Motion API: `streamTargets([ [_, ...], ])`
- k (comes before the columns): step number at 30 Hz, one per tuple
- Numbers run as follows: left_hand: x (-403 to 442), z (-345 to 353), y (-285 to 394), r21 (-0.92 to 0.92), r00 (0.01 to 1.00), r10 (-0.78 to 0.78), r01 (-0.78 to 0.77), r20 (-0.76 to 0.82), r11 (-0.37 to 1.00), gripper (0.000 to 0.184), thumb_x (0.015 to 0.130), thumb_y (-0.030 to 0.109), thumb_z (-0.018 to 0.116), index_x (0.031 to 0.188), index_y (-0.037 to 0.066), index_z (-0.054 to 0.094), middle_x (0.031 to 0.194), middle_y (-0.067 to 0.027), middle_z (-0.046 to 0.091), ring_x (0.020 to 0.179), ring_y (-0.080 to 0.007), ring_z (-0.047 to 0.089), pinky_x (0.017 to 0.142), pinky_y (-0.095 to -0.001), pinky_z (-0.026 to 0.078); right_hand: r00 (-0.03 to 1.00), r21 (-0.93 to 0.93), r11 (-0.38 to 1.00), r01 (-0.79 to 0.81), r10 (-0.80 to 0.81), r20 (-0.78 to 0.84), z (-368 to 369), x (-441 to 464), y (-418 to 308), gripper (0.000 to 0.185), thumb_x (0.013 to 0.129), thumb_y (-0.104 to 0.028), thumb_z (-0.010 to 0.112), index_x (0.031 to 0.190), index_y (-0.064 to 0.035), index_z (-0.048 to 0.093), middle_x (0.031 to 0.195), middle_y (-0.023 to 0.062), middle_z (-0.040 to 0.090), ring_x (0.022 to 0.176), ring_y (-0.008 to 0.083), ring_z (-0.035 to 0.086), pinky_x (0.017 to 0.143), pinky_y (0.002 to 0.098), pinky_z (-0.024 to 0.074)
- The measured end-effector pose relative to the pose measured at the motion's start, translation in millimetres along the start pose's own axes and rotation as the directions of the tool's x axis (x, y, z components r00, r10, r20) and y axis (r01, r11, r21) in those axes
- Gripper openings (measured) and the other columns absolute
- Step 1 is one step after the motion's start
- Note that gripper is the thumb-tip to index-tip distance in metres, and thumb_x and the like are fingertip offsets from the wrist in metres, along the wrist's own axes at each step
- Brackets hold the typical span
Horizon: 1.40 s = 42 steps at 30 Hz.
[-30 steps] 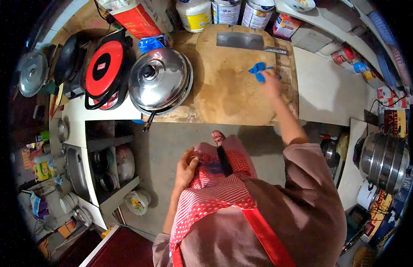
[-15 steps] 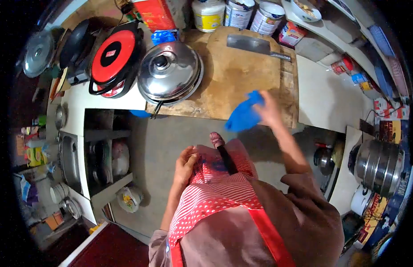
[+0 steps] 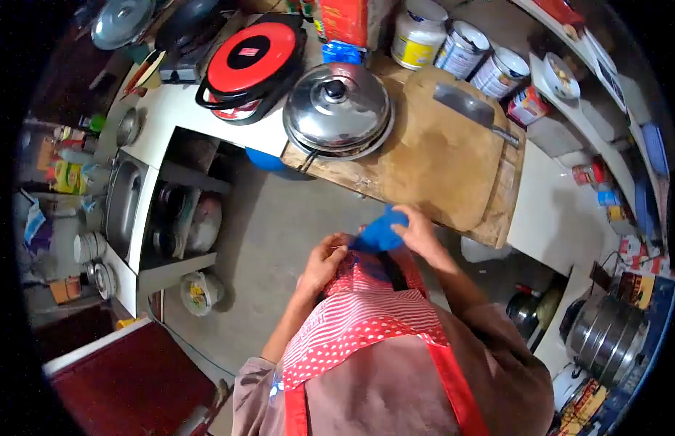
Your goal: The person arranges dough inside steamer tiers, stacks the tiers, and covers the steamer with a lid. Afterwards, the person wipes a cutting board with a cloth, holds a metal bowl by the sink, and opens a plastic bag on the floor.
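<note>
Right hand (image 3: 416, 234) grips blue cloth (image 3: 381, 231) by apron (image 3: 381, 312); left hand (image 3: 324, 260) half-curled nearby, hold unclear. From cloth: lidded pan (image 3: 341, 109) 11 o'clock, knife (image 3: 462, 105) 1 o'clock, table (image 3: 348, 174) edge 12 o'clock; floor (image 3: 279, 232) gives room, 9 o'clock.

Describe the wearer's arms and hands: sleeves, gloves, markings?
Left hand and right hand: both bare, no gloves visible. Forearms uncovered below loose, brownish sleeves. No watch or cables show. Any rings would be too small to tell.
</note>
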<state>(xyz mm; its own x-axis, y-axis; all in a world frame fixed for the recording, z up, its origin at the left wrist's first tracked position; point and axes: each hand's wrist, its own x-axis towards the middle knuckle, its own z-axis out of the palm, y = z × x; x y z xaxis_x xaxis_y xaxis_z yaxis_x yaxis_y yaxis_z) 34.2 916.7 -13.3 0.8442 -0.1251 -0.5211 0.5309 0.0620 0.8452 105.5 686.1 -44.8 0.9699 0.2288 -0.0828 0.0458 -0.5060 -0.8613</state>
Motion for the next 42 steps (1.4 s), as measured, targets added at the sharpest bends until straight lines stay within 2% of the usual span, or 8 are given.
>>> streamTargets([
  [8, -6.6, -8.8, 0.9, -0.011, 0.997, 0.014, -0.015, -0.076, 1.000, 0.040, 0.084, 0.011, 0.047, 0.118, -0.007, 0.035, 0.109, -0.0148, 0.049, 0.098, -0.0194, 0.049, 0.086, -0.0280, 0.037, 0.932, -0.502, 0.858, -0.109, -0.087, -0.351, -28.7, 60.5, 10.6, 0.033, 0.065, -0.003, 0.056, 0.098, -0.0017, 0.052, 0.101, 0.0166, 0.048, 0.096, 0.0320, 0.046, 0.082, 0.0358, 0.0382],
  [16, -4.0, -23.1, -14.4, -0.180, 0.976, 0.000, -0.040, -0.219, 0.983, 0.045, 0.084, 0.018, 0.048, 0.122, -0.002, 0.034, 0.110, -0.0137, 0.048, 0.100, -0.0200, 0.047, 0.084, -0.0295, 0.039, 0.988, -0.012, 0.999, 0.053, -0.051, 0.149, 76.9, 50.7, -78.2, 0.035, 0.069, -0.024, 0.063, 0.090, 0.0028, 0.052, 0.077, 0.0190, 0.056, 0.073, 0.0310, 0.056, 0.062, 0.0366, 0.0429],
  [19, -5.4, -22.4, -3.1, -0.435, 0.904, -0.036, -0.170, -0.426, 0.884, 0.048, 0.086, 0.024, 0.045, 0.125, 0.002, 0.028, 0.109, -0.0133, 0.048, 0.096, -0.0227, 0.050, 0.084, -0.0310, 0.040, 0.929, 0.337, 0.904, -0.263, 0.143, 0.341, 96.9, 50.2, -100.0, 0.034, 0.074, -0.023, 0.059, 0.094, 0.0030, 0.049, 0.079, 0.0110, 0.056, 0.072, 0.0214, 0.056, 0.058, 0.0337, 0.0450],
  [20, -9.5, -26.9, 9.3, -0.648, 0.938, -0.078, -0.171, -0.337, 0.742, 0.046, 0.084, 0.026, 0.046, 0.122, 0.004, 0.032, 0.109, -0.0117, 0.048, 0.099, -0.0202, 0.047, 0.083, -0.0286, 0.040, 0.784, 0.615, 0.547, -0.567, 0.131, 0.606, 111.4, 39.6, -116.0, 0.034, 0.076, -0.020, 0.057, 0.102, -0.0015, 0.047, 0.086, 0.0047, 0.053, 0.074, 0.0155, 0.053, 0.057, 0.0310, 0.0478],
  [24, -18.0, -43.0, 14.4, -0.600, 0.901, -0.074, -0.221, -0.427, 0.769, 0.030, 0.085, 0.026, 0.044, 0.105, 0.003, 0.045, 0.090, -0.0075, 0.054, 0.076, -0.0152, 0.053, 0.066, -0.0270, 0.046, 0.627, 0.473, 0.553, -0.686, 0.121, 0.769, 140.7, 30.5, -115.0, 0.024, 0.083, -0.013, 0.047, 0.105, -0.0049, 0.049, 0.088, 0.0012, 0.055, 0.073, 0.0125, 0.055, 0.057, 0.0253, 0.0478],
  [29, -11.4, -65.8, -1.4, -0.659, 0.815, -0.228, -0.230, -0.532, 0.716, 0.033, 0.086, 0.030, 0.042, 0.104, 0.002, 0.046, 0.091, -0.0104, 0.055, 0.079, -0.0219, 0.055, 0.069, -0.0352, 0.048, 0.890, -0.170, 0.970, 0.171, -0.078, 0.450, 159.7, 21.4, -148.9, 0.019, 0.081, -0.019, 0.050, 0.078, -0.0010, 0.053, 0.063, 0.0163, 0.055, 0.054, 0.0289, 0.054, 0.049, 0.0356, 0.0416],
  [35, -21.1, -109.2, 0.4, -0.853, 0.815, -0.329, -0.338, -0.477, 0.398, 0.051, 0.085, 0.048, 0.035, 0.102, 0.002, 0.048, 0.093, -0.0117, 0.056, 0.082, -0.0222, 0.056, 0.072, -0.0356, 0.048, 0.776, 0.170, 0.903, 0.395, -0.426, 0.464, 169.6, 20.0, -177.8, 0.016, 0.077, -0.015, 0.053, 0.079, 0.0006, 0.052, 0.071, 0.0201, 0.054, 0.067, 0.0339, 0.055, 0.053, 0.0395, 0.0421],
  [42, -44.7, -142.2, -14.7, -0.760, 0.902, -0.307, -0.034, -0.303, 0.649, 0.052, 0.084, 0.045, 0.039, 0.113, 0.001, 0.043, 0.104, -0.0116, 0.052, 0.092, -0.0197, 0.052, 0.077, -0.0342, 0.045, 0.805, 0.152, 0.923, 0.353, -0.382, 0.454, 212.6, 33.6, -174.1, 0.043, 0.075, -0.012, 0.056, 0.114, 0.0003, 0.042, 0.103, 0.0167, 0.051, 0.096, 0.0189, 0.050, 0.071, 0.0279, 0.0458],
])
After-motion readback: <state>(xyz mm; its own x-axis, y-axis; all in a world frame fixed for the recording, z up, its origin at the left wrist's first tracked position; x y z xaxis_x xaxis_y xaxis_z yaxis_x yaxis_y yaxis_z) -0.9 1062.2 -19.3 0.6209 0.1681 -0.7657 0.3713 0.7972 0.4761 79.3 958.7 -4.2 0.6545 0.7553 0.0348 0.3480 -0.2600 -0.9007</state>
